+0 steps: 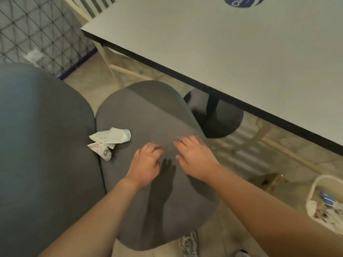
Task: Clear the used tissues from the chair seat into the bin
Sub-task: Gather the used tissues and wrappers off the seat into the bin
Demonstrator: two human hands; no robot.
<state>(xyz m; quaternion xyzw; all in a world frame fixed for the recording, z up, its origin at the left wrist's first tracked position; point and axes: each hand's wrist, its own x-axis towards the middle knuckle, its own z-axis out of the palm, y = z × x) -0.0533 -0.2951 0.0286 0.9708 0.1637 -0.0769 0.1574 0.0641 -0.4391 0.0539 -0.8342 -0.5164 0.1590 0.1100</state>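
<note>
Crumpled white tissues (109,141) with a small printed pattern lie on the grey chair seat (148,115), at its left edge against the backrest. My left hand (146,162) hovers over the seat just right of the tissues, fingers curled loosely and holding nothing. My right hand (194,156) is beside it, fingers spread flat over the seat's right side, also holding nothing. A white bin (315,186) with rubbish inside stands on the floor at the lower right.
The grey chair backrest (40,145) fills the left. A white table (222,43) with a dark edge overhangs the upper right, its black pedestal base (219,119) just beyond the seat. A wire-mesh panel (37,34) stands at the upper left. A shoe (189,245) shows below the seat.
</note>
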